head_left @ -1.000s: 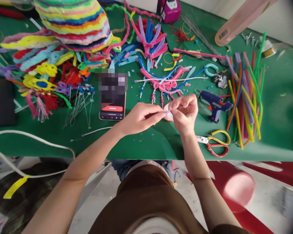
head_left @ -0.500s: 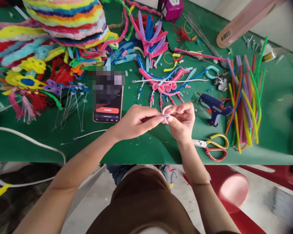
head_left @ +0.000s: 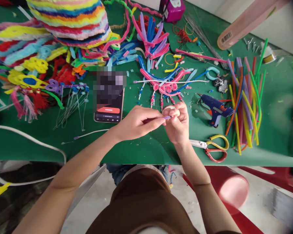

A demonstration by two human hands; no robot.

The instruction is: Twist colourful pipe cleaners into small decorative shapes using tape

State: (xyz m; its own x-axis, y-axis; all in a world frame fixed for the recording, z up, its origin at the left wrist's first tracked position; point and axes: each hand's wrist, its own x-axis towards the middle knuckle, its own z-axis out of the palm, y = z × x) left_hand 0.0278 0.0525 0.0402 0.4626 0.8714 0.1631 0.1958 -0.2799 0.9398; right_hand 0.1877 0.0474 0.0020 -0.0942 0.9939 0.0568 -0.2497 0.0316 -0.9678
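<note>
Over the table's front half, my left hand [head_left: 143, 123] is closed, pinching a short, slim purple piece [head_left: 167, 117] between thumb and fingertips. Close against it, my right hand [head_left: 178, 125] curls its fingers around a curved white band with a reddish edge [head_left: 169, 107]; most of the band is hidden by the fingers. The purple piece reaches to the right thumb, but whether that thumb presses on it I cannot tell. Just beyond both hands lies a pink and blue fuzzy-stem ornament [head_left: 172, 87] with beaded strands. A white cord with purple ends [head_left: 171, 81] lies across it.
Right of my hands lie a blue glue gun [head_left: 215, 107], scissors [head_left: 210, 146] and a bundle of coloured fuzzy stems [head_left: 245, 100]. A phone [head_left: 109, 110] lies to the left, near pins [head_left: 73, 100] and piled colourful fuzzy pieces [head_left: 36, 65]. A pink cylinder [head_left: 246, 26] stands at back right.
My right hand has shifted slightly left and turned, its fingers now covering more of the white band. More of the purple piece shows, pointing to the right. The left hand has hardly moved.
</note>
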